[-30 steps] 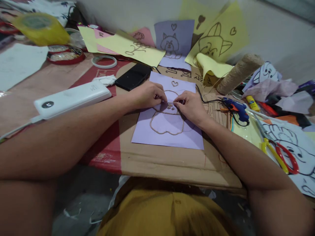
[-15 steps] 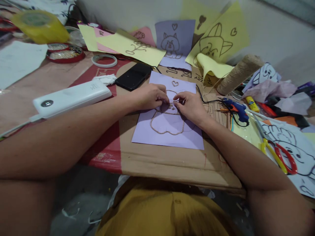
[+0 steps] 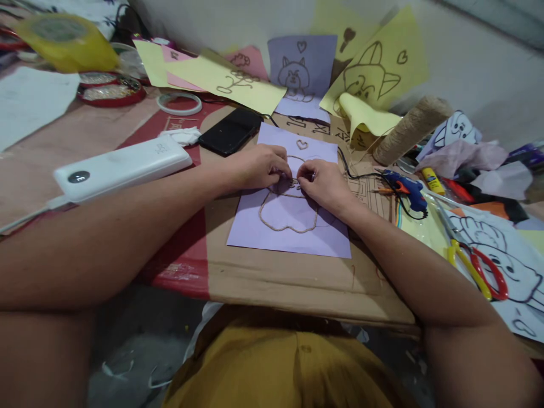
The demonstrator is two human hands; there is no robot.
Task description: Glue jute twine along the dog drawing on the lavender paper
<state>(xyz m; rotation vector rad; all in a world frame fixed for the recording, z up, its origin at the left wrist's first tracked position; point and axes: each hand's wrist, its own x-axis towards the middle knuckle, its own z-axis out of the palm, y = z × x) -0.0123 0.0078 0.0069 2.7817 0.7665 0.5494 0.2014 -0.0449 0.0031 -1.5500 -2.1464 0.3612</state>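
A purple sheet of paper lies on the cardboard with a figure outlined in brown twine stuck on it. A small twine heart sits near its top edge. My left hand rests on the sheet's left side, its fingers curled and pressed together over the figure's face. My right hand faces it from the right, thumb and forefinger pinched on a short bit of twine at the face. The fingertips of both hands almost meet, and they hide part of the face. What the left fingers hold is hidden.
A blue glue gun, a twine roll and yellow-red scissors lie at right. At left are a white power bank, a black phone and a tape ring. Paper drawings lean on the wall.
My right hand has shifted slightly left and down, closer to my left fingertips. The thin twine strand between the hands shows less now. My left hand stays in place.
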